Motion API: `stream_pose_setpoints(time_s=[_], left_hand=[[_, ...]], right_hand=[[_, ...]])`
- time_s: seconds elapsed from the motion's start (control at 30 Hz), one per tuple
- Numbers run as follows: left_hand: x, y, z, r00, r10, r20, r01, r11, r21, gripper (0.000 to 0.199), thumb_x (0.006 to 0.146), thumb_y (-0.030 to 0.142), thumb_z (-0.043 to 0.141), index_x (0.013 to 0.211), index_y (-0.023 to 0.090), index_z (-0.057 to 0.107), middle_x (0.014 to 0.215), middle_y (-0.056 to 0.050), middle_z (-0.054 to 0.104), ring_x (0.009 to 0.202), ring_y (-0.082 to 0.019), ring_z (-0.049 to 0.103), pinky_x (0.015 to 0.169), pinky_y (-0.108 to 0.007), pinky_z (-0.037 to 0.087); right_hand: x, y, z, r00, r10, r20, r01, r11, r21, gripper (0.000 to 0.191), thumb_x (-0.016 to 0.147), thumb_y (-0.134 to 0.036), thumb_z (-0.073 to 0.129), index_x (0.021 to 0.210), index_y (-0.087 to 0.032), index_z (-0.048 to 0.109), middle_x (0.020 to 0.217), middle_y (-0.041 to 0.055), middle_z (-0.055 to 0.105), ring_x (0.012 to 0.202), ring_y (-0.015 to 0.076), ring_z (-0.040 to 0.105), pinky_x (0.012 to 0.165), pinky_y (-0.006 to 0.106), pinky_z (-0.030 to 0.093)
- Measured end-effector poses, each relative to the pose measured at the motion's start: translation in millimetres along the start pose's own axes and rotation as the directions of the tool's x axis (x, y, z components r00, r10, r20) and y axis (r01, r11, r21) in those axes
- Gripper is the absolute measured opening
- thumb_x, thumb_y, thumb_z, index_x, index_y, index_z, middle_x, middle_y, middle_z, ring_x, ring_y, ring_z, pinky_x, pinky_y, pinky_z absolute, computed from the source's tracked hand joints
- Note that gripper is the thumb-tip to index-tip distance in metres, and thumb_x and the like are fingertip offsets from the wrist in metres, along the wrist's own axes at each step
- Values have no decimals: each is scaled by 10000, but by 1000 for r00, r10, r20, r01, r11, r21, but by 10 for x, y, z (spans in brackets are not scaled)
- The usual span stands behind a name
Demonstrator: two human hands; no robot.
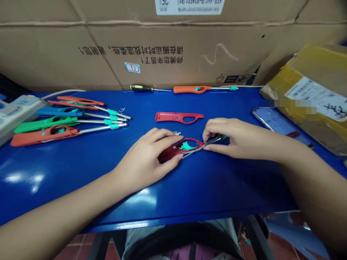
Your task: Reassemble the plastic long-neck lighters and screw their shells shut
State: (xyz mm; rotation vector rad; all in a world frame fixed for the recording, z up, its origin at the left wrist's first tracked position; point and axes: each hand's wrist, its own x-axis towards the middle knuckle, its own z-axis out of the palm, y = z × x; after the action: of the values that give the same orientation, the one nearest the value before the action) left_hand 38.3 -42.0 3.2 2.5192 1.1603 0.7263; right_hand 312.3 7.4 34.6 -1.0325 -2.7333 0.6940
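Observation:
My left hand [141, 159] grips the handle of an opened red lighter [167, 153] between thumb and fingers. A green trigger piece [187, 146] and thin wires show inside the shell. My right hand [238, 138] pinches the lighter's metal tube [213, 141] where it meets the shell; its green tip is partly hidden by my fingers. Just behind my hands lies a loose red half shell [173, 117], inner side up. A small clear part [177, 133] shows by my left fingertips, too small to name.
Several long lighters, among them a green lighter [46, 124], lie at the left beside a white power strip [20, 112]. A screwdriver [142, 88] and an orange lighter [189, 89] lie along the back. At the right are a phone [282, 126] and a taped carton [317, 76].

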Motion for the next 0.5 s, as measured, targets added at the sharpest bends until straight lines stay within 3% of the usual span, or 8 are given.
stream_pose_setpoints(time_s=[0.13, 0.33, 0.5], left_hand=[[-7, -15, 8, 998, 23, 54, -23, 1000, 6, 393, 939, 302, 650, 1312, 177, 639, 1219, -90, 693, 1096, -245, 620, 963, -428, 534], [-3, -33, 25, 999, 19, 40, -18, 1000, -26, 364, 943, 237, 647, 1300, 163, 644, 1213, -86, 707, 1117, -232, 626, 983, -411, 531], [2, -26, 38, 1000, -15, 25, 16, 998, -54, 360, 935, 234, 653, 1289, 170, 655, 1194, -81, 708, 1096, -224, 628, 975, -405, 537]], right_hand=[[35, 18, -7, 999, 46, 22, -47, 999, 18, 125, 930, -323, 612, 904, -210, 658, 924, 22, 691, 821, 170, 609, 720, 296, 444], [53, 13, -11, 996, 85, 27, -87, 994, 69, 106, 885, -310, 680, 874, -205, 664, 876, 5, 706, 803, 154, 629, 719, 271, 453], [20, 46, -47, 994, 109, 16, -109, 992, 56, 246, 813, -397, 769, 933, -212, 662, 923, 1, 706, 835, 160, 626, 736, 267, 457]])
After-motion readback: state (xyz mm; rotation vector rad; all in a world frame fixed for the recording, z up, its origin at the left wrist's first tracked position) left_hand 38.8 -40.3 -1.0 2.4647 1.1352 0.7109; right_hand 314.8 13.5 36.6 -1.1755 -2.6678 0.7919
